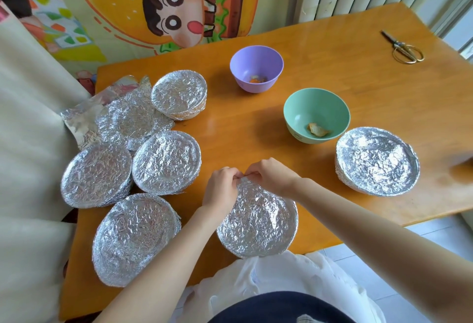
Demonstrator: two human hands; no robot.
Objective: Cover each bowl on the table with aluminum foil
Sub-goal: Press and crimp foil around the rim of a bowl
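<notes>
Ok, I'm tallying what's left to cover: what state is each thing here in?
Purple plastic bowl: uncovered, scraps inside.
Green plastic bowl: uncovered, one scrap inside.
Nearest foil-wrapped dish: covered, far edge being pinched.
Left hand: pinching foil.
Right hand: pinching foil.
Four foil-wrapped dishes, left: covered.
Foil-wrapped dish, right: covered.
Gold-handled scissors: closed.

Left hand [221, 189] and right hand [271, 175] meet, fingers pinching foil [256, 217].

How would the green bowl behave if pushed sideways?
The green bowl looks rigid and probably light, holding only a small food scrap. It narrows toward its base, so a push high on the rim might tip it. A low push would likely slide it across the glossy table.
</notes>
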